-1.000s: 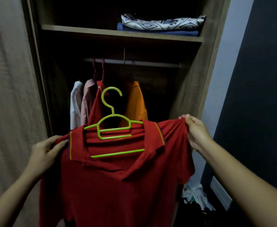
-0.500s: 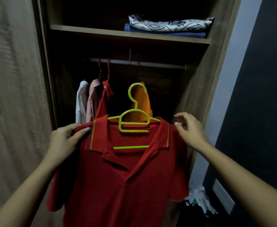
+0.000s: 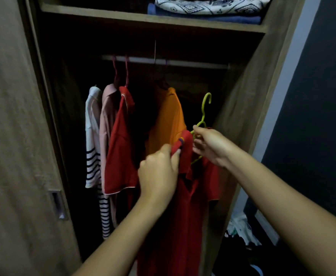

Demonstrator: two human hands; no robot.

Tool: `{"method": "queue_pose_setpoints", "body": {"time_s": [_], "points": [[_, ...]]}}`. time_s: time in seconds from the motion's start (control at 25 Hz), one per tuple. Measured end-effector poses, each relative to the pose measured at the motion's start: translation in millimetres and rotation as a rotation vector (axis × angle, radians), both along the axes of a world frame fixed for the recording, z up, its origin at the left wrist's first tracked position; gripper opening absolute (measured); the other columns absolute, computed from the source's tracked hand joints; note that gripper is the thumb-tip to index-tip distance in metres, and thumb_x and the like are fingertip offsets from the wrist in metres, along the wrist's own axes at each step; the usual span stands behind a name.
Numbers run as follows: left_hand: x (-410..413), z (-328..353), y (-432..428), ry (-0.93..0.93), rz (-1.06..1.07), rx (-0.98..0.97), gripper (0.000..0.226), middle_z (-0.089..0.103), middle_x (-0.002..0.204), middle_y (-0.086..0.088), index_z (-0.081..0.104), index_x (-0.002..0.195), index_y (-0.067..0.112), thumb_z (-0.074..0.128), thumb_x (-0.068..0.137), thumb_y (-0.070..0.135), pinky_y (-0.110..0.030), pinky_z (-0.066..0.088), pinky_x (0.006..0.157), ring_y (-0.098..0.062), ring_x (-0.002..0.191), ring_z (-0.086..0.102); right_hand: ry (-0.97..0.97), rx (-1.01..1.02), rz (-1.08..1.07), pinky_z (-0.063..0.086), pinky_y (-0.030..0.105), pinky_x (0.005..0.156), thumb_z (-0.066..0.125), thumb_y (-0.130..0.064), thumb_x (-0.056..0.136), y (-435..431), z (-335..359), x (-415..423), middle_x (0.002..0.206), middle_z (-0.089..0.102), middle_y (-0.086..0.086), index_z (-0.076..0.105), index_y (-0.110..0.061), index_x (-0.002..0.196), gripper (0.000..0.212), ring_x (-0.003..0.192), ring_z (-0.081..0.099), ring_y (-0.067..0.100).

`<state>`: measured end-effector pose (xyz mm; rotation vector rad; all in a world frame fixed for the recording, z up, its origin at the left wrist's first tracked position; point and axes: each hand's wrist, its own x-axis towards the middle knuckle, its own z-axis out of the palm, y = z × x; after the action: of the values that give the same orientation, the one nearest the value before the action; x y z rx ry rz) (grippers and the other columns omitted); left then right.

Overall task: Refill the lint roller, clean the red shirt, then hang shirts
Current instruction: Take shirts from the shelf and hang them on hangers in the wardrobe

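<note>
The red shirt (image 3: 185, 206) pinched by the left hand (image 3: 159, 172) is matt, soft-looking cloth with a ribbed collar edge. The hanger (image 3: 204, 112) gripped by the right hand (image 3: 210, 146) is smooth yellow-green plastic. Just behind the left hand, the orange shirt (image 3: 169, 120) is matt cloth too. Above both hands the rail (image 3: 183, 62) looks like dull pale metal. The wardrobe (image 3: 242, 96) wall beside the right hand shows matt wood grain.

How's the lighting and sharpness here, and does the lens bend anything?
Head view: dim, nearly black behind the orange shirt, no glare; the green hanger and held red shirt read clearly though slightly soft; the wide lens tilts the wardrobe's right side panel outward.
</note>
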<state>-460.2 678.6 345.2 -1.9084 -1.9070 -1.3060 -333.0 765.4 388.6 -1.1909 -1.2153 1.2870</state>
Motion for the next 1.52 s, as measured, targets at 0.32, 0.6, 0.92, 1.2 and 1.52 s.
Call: {"method": "queue_pose_setpoints", "body": {"time_s": [0.32,0.6,0.92,1.2,1.52], "points": [[-11.0,42.7,87.1,-0.275,-0.306,-0.070,0.054,0.052,0.136,-0.015,0.045,0.134,0.010,0.038,0.095,0.045,-0.037,0.035,0.105,-0.031,0.127,0.046,-0.198,-0.002,-0.096,0.043,0.025,0.057,0.073,-0.021,0.072,56.8,18.4,27.6,0.066,0.056,0.007,0.060,-0.014,0.081,0.017,0.053,0.053,0.015],[1.7,84.2,218.7,-0.432,-0.462,-0.242,0.095,0.001,0.155,-0.025,0.000,0.145,-0.004,0.062,0.085,0.034,-0.030,0.008,0.115,-0.033,0.145,0.003,-0.428,0.103,-0.206,0.040,0.020,0.047,0.050,0.009,0.084,113.6,54.2,18.8,0.061,0.052,0.004,0.057,-0.016,0.076,0.027,0.043,0.051,0.010],[15.4,66.1,249.2,-0.467,-0.599,-0.360,0.083,-0.006,0.155,-0.024,-0.021,0.142,0.001,0.040,0.085,-0.004,-0.035,0.011,0.117,-0.033,0.145,0.000,-0.957,0.263,-0.387,0.041,0.025,0.066,0.063,-0.026,0.086,168.3,94.1,20.0,0.092,0.056,0.003,0.054,-0.012,0.112,0.031,0.081,0.053,0.016],[16.6,69.9,254.4,-0.440,-0.679,-0.354,0.085,0.001,0.157,-0.019,-0.023,0.142,0.004,0.041,0.086,0.002,-0.033,0.017,0.117,-0.030,0.144,0.012,-1.270,0.206,-0.393,0.045,0.032,0.085,0.046,-0.006,0.091,220.5,107.9,-2.2,0.121,0.058,0.016,0.055,-0.002,0.114,0.025,0.110,0.057,0.029],[-29.0,82.9,224.8,-0.298,-0.664,-0.166,0.081,-0.010,0.158,-0.007,-0.011,0.146,0.010,0.048,0.093,0.026,-0.019,0.003,0.111,-0.018,0.146,-0.002,-1.469,0.535,-0.428,0.043,0.034,0.095,0.044,-0.029,0.094,222.0,98.7,-6.9,0.130,0.054,0.017,0.052,-0.009,0.123,0.036,0.119,0.052,0.032]]}}
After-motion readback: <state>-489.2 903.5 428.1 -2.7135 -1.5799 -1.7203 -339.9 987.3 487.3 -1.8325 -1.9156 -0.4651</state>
